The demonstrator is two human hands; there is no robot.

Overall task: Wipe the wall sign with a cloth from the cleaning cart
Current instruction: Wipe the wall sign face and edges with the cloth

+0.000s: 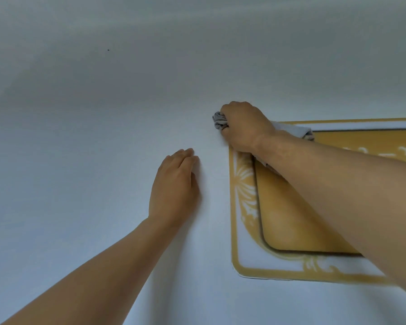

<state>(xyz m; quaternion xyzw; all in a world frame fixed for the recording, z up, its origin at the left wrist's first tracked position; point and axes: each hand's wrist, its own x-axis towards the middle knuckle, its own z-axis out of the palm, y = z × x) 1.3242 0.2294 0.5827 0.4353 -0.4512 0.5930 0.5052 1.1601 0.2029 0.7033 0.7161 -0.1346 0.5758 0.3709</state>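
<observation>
Right hand (243, 126), frame centre, fisted around a bunched grey cloth (220, 120), pressing it at the sign's upper-left corner. Cloth folds stick out left of the fist and past the wrist. Sign (288, 221), lower right of frame: glossy rounded rectangle, gold with white ornamental border. Left hand (175, 191) lies flat, fingers together, empty, on the smooth matte white wall (80, 113), left of the sign.

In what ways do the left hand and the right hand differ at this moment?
The left hand is open and flat on the bare wall, beside the sign; the right hand is closed around a grey cloth at the sign's upper left corner. The left hand holds nothing; the right hand holds the cloth. Both are bare and reach up to the wall.
</observation>
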